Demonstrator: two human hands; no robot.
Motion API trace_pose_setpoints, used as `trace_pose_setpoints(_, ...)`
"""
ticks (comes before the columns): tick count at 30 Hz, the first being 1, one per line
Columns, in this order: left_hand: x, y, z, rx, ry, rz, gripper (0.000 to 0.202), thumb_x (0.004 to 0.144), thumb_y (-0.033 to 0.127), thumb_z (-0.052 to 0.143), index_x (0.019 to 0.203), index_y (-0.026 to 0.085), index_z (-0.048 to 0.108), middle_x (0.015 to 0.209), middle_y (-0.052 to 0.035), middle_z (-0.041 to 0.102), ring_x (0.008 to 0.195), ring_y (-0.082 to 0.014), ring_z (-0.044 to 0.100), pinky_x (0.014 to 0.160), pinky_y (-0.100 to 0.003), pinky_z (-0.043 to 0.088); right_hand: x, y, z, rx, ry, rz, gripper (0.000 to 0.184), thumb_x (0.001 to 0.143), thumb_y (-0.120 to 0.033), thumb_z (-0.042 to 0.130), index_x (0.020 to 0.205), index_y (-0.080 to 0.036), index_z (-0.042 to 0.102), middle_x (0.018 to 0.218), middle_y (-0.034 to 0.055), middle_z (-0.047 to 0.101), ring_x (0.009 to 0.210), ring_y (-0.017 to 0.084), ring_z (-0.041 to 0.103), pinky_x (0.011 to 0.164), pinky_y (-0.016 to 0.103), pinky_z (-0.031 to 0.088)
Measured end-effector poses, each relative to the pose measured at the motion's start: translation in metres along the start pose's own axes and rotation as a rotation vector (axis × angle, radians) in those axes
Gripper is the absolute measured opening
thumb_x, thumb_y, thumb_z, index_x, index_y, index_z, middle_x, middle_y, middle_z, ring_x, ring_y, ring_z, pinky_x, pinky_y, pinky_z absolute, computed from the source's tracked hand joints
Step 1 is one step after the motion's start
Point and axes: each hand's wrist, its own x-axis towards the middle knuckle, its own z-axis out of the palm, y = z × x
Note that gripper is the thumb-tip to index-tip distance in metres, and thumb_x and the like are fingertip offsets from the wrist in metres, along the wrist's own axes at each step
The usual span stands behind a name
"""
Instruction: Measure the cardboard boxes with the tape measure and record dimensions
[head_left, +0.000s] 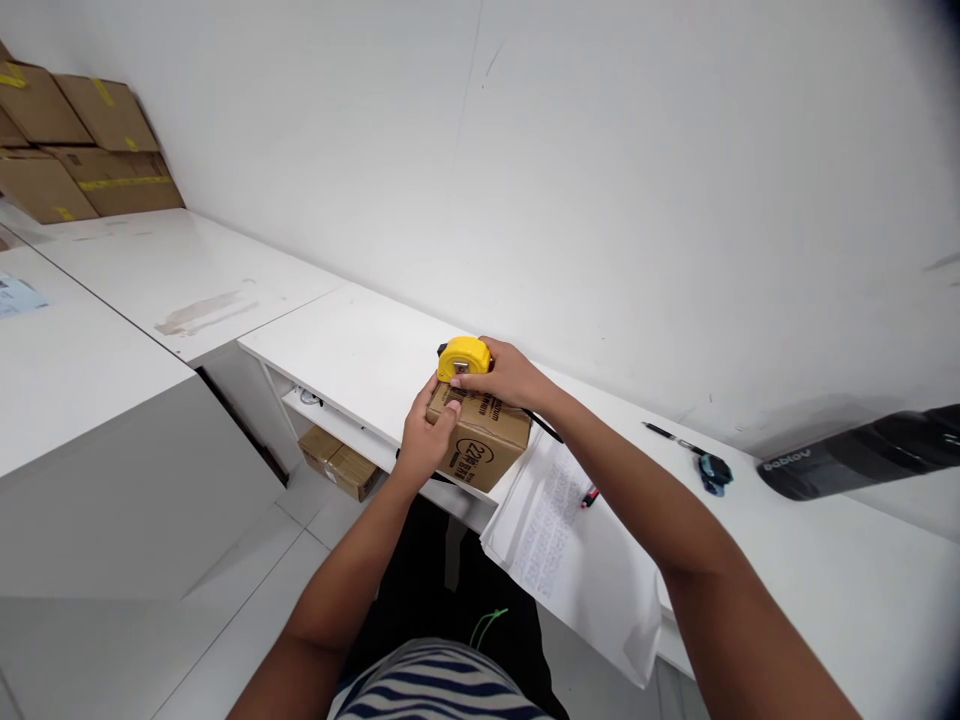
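Observation:
A small brown cardboard box (487, 462) with dark printing sits on the white shelf top in front of me. My left hand (429, 432) grips its left side, thumb over the top edge and fingers along the far side. At the box's far top edge is a yellow tape measure (465, 354). My right hand (511, 374) is closed around its right end, with the thumb across the near face. A dark strap hangs near my right wrist. Whether any tape blade is pulled out I cannot tell.
Handwritten paper sheets (559, 560) with a red-and-black pen (590, 496) lie right of the box. Beyond my right forearm are a black pen (671, 437), a small dark blue item (712, 473) and a dark bottle (847, 455). Cardboard boxes (112, 180) are stacked far left.

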Motion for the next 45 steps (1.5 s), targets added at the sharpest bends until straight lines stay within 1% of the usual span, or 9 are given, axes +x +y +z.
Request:
trace_pose_setpoints(7, -0.002, 0.009, 0.004, 0.016, 0.042, -0.018, 0.050, 0.085, 0.028, 0.061, 0.134, 0.016, 0.058, 0.135, -0.0107, 0.061, 0.123, -0.0245, 0.058, 0.107, -0.035, 0.044, -0.014, 0.008, -0.007, -0.006, 0.024, -0.001, 0.040, 0.069, -0.044, 0.075, 0.097, -0.020, 0.061, 0.089, 0.0013, 0.067, 0.079, 0.019, 0.062, 0.066, 0.030, 0.049)
trace_pose_setpoints(13, -0.003, 0.011, 0.006, -0.002, 0.044, -0.064, 0.051, 0.086, 0.028, 0.060, 0.135, 0.016, 0.057, 0.130, -0.0112, 0.065, 0.114, -0.0245, 0.064, 0.097, -0.034, 0.052, -0.076, 0.035, -0.046, 0.003, 0.111, 0.103, 0.045, 0.069, -0.047, 0.076, 0.104, -0.022, 0.064, 0.090, 0.0028, 0.067, 0.077, 0.020, 0.060, 0.064, 0.031, 0.048)
trace_pose_setpoints(16, -0.001, 0.009, 0.005, 0.034, 0.045, -0.016, 0.049, 0.086, 0.028, 0.059, 0.134, 0.015, 0.058, 0.133, -0.0109, 0.063, 0.119, -0.0240, 0.061, 0.102, -0.033, 0.048, -0.107, 0.056, -0.067, 0.038, 0.148, 0.176, 0.047, 0.068, -0.048, 0.078, 0.105, -0.022, 0.066, 0.088, 0.0031, 0.067, 0.073, 0.019, 0.059, 0.062, 0.032, 0.047)
trace_pose_setpoints(21, 0.004, 0.007, 0.004, 0.068, 0.068, 0.016, 0.048, 0.086, 0.029, 0.060, 0.132, 0.016, 0.060, 0.135, -0.0104, 0.062, 0.123, -0.0243, 0.058, 0.106, -0.034, 0.046, -0.126, 0.080, -0.073, 0.202, 0.215, 0.169, 0.054, 0.066, -0.047, 0.080, 0.111, -0.022, 0.066, 0.101, 0.0058, 0.069, 0.084, 0.021, 0.061, 0.071, 0.036, 0.051)
trace_pose_setpoints(26, 0.004, 0.007, 0.004, 0.076, 0.080, 0.015, 0.046, 0.086, 0.030, 0.061, 0.130, 0.018, 0.061, 0.134, -0.0101, 0.063, 0.124, -0.0250, 0.058, 0.107, -0.036, 0.045, -0.111, 0.073, -0.065, 0.178, 0.205, 0.118, 0.049, 0.067, -0.045, 0.080, 0.108, -0.022, 0.065, 0.096, 0.0032, 0.067, 0.080, 0.019, 0.060, 0.070, 0.034, 0.049)
trace_pose_setpoints(34, -0.003, 0.005, 0.008, 0.076, 0.113, -0.023, 0.055, 0.089, 0.036, 0.057, 0.140, 0.019, 0.050, 0.142, -0.0107, 0.055, 0.129, -0.0247, 0.054, 0.111, -0.037, 0.041, -0.051, 0.019, -0.043, 0.112, 0.188, -0.018, 0.042, 0.066, -0.049, 0.077, 0.093, -0.021, 0.062, 0.085, 0.0005, 0.064, 0.074, 0.018, 0.058, 0.062, 0.029, 0.045)
trace_pose_setpoints(38, -0.041, 0.003, 0.023, 0.224, 0.216, 0.056, 0.071, 0.092, 0.047, 0.050, 0.154, 0.020, 0.026, 0.161, -0.0111, 0.027, 0.149, -0.0261, 0.024, 0.120, -0.042, 0.025, -0.023, 0.006, -0.027, -0.074, 0.376, -0.007, 0.037, 0.066, -0.052, 0.074, 0.077, -0.021, 0.057, 0.074, -0.0006, 0.061, 0.068, 0.017, 0.054, 0.057, 0.028, 0.040)
trace_pose_setpoints(41, -0.070, 0.002, 0.027, 0.392, 0.228, 0.186, 0.079, 0.095, 0.052, 0.039, 0.157, 0.019, 0.003, 0.166, -0.0105, 0.003, 0.152, -0.0259, -0.005, 0.123, -0.049, 0.005, -0.009, 0.005, -0.017, -0.011, 0.428, 0.040, 0.039, 0.066, -0.055, 0.073, 0.076, -0.021, 0.055, 0.074, -0.0004, 0.062, 0.065, 0.016, 0.055, 0.056, 0.028, 0.041)
trace_pose_setpoints(45, -0.051, 0.009, 0.004, 0.406, 0.378, 0.399, 0.080, 0.094, 0.061, 0.032, 0.156, 0.016, 0.009, 0.165, -0.0147, 0.005, 0.152, -0.0268, -0.003, 0.122, -0.049, 0.000, -0.006, -0.002, -0.003, 0.222, 0.331, 0.057, 0.042, 0.068, -0.054, 0.073, 0.088, -0.021, 0.056, 0.077, -0.0002, 0.065, 0.062, 0.016, 0.061, 0.058, 0.029, 0.047)
